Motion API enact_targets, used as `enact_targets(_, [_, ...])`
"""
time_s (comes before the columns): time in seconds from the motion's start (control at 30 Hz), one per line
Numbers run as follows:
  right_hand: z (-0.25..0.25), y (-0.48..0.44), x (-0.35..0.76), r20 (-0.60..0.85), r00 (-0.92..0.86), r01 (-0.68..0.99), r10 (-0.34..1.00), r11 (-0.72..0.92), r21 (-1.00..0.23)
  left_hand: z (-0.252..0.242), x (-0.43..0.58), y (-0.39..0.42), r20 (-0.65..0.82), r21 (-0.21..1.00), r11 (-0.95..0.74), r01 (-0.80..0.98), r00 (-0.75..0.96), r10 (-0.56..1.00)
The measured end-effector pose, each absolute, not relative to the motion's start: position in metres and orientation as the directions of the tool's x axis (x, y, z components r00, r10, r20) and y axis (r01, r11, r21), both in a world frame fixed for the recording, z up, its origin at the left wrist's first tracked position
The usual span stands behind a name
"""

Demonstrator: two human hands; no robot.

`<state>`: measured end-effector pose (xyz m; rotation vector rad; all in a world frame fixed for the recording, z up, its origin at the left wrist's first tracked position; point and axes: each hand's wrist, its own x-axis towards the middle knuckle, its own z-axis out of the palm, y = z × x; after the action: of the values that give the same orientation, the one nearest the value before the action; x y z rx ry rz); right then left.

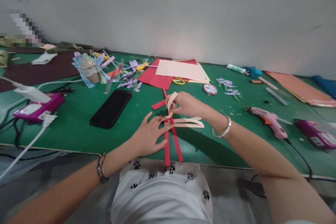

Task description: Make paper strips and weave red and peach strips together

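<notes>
Two long red paper strips (176, 143) run toward the table's front edge, crossed by pale peach strips (187, 125) that stick out to the right. My left hand (151, 134) lies with its fingers spread, the fingertips resting on the crossing of the strips. Just above it, my right hand (181, 104) pinches a curled peach strip (172, 98), whose lower end bends down toward the crossing. A short red piece (158, 104) lies to the left of my right fingers. The exact weave under my fingertips is partly hidden.
A black phone (111, 108) lies left of my left hand. Behind are red and pale paper sheets (181, 70), yellow scissors (178, 81) and a round tin (210, 89). A pink glue gun (270, 119) and purple power strips (39, 106) with cables flank the work.
</notes>
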<state>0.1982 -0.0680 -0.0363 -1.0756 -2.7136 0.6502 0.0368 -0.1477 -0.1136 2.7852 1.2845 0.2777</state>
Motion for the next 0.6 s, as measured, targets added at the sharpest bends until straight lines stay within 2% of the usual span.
enact_targets(0.07, [-0.039,-0.068,0.202,0.042,-0.672,0.664,0.739,0.627,-0.407,-0.113,0.037,-0.148,0.138,0.138,-0.651,0.747,0.636,0.759])
enact_targets(0.2, [-0.048,-0.067,0.214,0.096,-0.54,0.736,0.836,0.525,-0.428,-0.115,0.036,-0.148,0.143,0.13,-0.653,0.746,0.638,0.757])
enact_targets(0.33, [-0.058,-0.07,0.226,0.143,-0.468,0.772,0.872,0.482,-0.414,-0.116,0.035,-0.148,0.155,0.119,-0.655,0.746,0.637,0.755])
enact_targets(0.4, [-0.064,-0.071,0.232,0.164,-0.502,0.795,0.849,0.528,-0.3,-0.116,0.036,-0.148,0.161,0.116,-0.655,0.747,0.636,0.754])
enact_targets(0.47, [-0.07,-0.074,0.238,0.158,-0.585,0.788,0.795,0.604,-0.119,-0.116,0.036,-0.148,0.16,0.114,-0.656,0.746,0.638,0.754])
enact_targets(0.6, [-0.076,-0.08,0.242,0.102,-0.753,0.654,0.65,0.722,0.227,-0.116,0.036,-0.148,0.15,0.112,-0.655,0.747,0.639,0.754])
